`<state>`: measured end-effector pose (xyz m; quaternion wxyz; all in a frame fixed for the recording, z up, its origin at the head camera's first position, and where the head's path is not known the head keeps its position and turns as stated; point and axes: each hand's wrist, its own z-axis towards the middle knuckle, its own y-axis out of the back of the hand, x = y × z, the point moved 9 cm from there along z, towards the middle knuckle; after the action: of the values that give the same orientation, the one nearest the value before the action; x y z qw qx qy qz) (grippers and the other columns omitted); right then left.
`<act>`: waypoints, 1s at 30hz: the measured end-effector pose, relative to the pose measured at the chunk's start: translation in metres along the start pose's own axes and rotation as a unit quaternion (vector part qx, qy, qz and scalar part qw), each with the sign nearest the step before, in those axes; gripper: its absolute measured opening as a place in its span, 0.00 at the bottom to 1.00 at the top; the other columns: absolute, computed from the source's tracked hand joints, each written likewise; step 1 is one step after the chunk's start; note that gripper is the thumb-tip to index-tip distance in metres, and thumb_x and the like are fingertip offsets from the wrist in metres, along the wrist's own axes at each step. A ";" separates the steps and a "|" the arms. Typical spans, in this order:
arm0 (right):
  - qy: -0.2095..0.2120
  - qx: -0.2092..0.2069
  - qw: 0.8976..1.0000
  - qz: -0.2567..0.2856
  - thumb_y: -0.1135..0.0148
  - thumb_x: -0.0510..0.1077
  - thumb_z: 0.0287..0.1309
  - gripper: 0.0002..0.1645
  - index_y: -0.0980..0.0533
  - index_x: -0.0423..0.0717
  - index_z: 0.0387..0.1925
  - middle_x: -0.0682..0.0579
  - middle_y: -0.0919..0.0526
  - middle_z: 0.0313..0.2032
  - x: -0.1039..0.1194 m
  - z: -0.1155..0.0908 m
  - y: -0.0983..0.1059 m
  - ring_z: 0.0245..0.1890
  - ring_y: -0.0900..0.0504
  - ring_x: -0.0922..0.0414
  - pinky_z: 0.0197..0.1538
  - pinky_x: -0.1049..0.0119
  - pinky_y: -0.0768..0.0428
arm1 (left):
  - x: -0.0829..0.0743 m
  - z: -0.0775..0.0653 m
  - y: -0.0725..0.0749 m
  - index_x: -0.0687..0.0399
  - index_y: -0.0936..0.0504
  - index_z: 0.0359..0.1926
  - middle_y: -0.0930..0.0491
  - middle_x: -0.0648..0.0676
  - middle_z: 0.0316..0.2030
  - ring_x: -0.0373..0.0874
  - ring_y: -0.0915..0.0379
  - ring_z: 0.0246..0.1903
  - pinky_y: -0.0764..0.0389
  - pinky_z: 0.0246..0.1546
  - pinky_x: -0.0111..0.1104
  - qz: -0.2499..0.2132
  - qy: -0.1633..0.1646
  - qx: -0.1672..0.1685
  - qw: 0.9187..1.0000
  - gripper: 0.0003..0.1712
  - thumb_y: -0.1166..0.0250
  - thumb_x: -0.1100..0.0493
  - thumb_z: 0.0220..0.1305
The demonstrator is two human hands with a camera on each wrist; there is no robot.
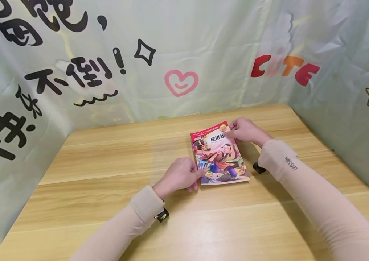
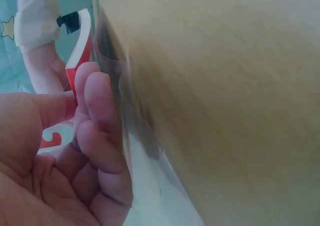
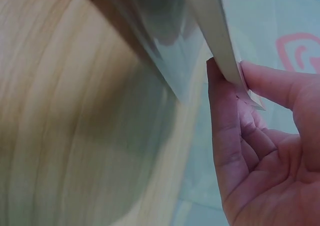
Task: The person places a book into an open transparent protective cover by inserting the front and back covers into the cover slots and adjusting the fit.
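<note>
A paperback book (image 1: 218, 154) with a red-topped, colourful illustrated cover faces up between both hands. My left hand (image 1: 181, 174) pinches its lower left edge, thumb on the cover and fingers beneath. At the upper right corner my right hand (image 1: 246, 130) grips the book between thumb and fingers. In the left wrist view the book's red spine (image 2: 86, 53) curves slightly above the tabletop. Under the book lies a clear plastic sheet (image 1: 163, 156), which reaches out past its left side. The right wrist view shows this film (image 3: 165, 50) below the page block (image 3: 217, 30).
The wooden table (image 1: 99, 195) carries the sheet. Printed fabric (image 1: 220, 43) hangs behind its far edge and along both sides. Dark wrist-worn devices sit under the left cuff (image 1: 146, 204) and the right cuff (image 1: 277, 157).
</note>
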<state>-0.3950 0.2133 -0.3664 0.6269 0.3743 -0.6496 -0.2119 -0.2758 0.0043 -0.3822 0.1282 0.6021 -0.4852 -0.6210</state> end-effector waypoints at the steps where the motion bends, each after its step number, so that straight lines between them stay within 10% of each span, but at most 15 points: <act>1: -0.001 0.000 1.000 0.000 0.35 0.50 0.58 0.19 0.28 0.39 0.31 0.47 0.23 0.22 0.000 0.000 0.000 0.23 0.26 0.54 0.28 0.65 0.29 | 0.001 0.000 -0.001 0.50 0.20 0.19 0.22 0.45 0.11 0.42 0.23 0.12 0.36 0.09 0.26 -0.001 0.000 0.001 1.000 0.22 0.41 0.44 0.67; 30: 0.008 0.001 0.997 -0.070 0.35 0.52 0.59 0.21 0.27 0.42 0.20 0.50 0.24 0.16 -0.001 0.004 -0.015 0.16 0.32 0.58 0.27 0.63 0.33 | 0.012 0.006 -0.014 0.59 0.19 0.23 0.20 0.53 0.15 0.42 0.22 0.12 0.21 0.16 0.31 -0.026 0.052 0.048 0.997 0.20 0.40 0.50 0.68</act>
<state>-0.3954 0.2034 -0.3787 0.6149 0.4214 -0.6172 -0.2518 -0.2779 0.0050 -0.4014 0.1077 0.6513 -0.4913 -0.5681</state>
